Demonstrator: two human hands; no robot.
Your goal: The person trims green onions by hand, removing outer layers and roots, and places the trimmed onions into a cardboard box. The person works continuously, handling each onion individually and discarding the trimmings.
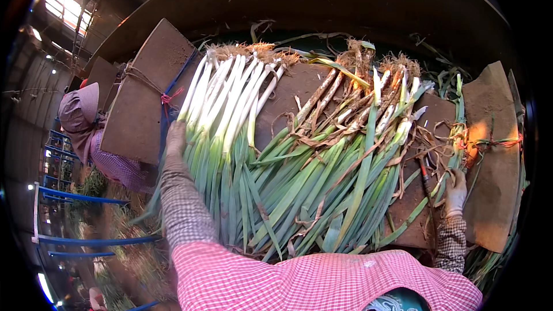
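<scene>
My left hand, in a soiled glove, lies against the outer left side of a row of white-stemmed long green onions. Its fingers are partly hidden, so its grip is unclear. To the right of these lies a pile of long green onions with brown, dirty outer skins, roots pointing away from me. My right hand, also gloved, is low at the right, touching a green onion stalk with dry leaves; whether it grips the stalk cannot be told. Beside it lies a thin tool with a red part.
Brown upright boards stand at the left and right, tied with cord. A curved dark wall rises behind the work board. At the left are another person in a bonnet and blue rails.
</scene>
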